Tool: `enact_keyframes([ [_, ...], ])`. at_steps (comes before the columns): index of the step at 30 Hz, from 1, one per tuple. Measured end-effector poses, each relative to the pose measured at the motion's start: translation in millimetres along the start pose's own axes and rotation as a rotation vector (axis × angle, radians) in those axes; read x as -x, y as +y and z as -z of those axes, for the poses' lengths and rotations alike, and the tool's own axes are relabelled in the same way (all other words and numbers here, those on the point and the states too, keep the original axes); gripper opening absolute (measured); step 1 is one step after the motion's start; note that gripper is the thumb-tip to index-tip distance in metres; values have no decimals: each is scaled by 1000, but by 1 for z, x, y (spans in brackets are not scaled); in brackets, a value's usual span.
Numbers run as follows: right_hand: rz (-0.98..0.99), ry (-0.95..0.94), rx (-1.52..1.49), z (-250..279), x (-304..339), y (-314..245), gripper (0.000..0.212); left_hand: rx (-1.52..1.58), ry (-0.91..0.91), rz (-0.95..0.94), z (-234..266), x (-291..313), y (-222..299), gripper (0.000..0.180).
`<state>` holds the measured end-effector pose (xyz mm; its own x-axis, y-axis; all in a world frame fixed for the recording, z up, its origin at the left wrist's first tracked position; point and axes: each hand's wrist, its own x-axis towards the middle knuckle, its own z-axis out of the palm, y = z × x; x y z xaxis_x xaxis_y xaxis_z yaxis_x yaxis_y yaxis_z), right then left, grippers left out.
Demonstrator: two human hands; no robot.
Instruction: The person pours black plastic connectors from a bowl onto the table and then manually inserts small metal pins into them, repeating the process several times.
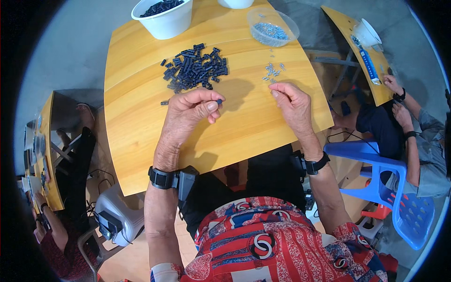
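My left hand (190,110) is closed in a pinch above the table, with a small dark plastic piece (219,101) between thumb and forefinger. Beyond it lies a loose heap of black plastic pieces (195,67), several of them block-shaped. My right hand (293,105) is also pinched, thumb against forefinger, just on the near side of a scatter of small silvery metal pins (271,71). Whatever sits in that right pinch is too small to make out. The two hands are apart, at about the same height in the picture.
On the wooden table (136,136), a white tub (170,26) of black pieces stands at the far left. A clear round container (282,40) of metal pins is at the far right. A blue plastic stool (385,164) stands to my right. People work at side tables on both sides.
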<state>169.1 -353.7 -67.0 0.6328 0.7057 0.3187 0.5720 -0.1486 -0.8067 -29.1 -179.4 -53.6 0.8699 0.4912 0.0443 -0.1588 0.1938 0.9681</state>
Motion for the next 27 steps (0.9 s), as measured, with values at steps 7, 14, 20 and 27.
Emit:
enact_keyframes([
  [7, 55, 24, -51, -3, 8, -6, 9, 23, 40, 57, -2, 4, 0, 13],
  [14, -180, 124, -107, 13, -3, 0, 10, 25, 52, 177, -2, 1, 1, 14],
  [20, 144, 39, 162, 21, -20, 3, 11, -103, 0, 154, 2, 2, -6, 13],
  [27, 207, -42, 340, 19, -35, 7, 11, -56, -9, 197, -5, 1, -4, 13],
])
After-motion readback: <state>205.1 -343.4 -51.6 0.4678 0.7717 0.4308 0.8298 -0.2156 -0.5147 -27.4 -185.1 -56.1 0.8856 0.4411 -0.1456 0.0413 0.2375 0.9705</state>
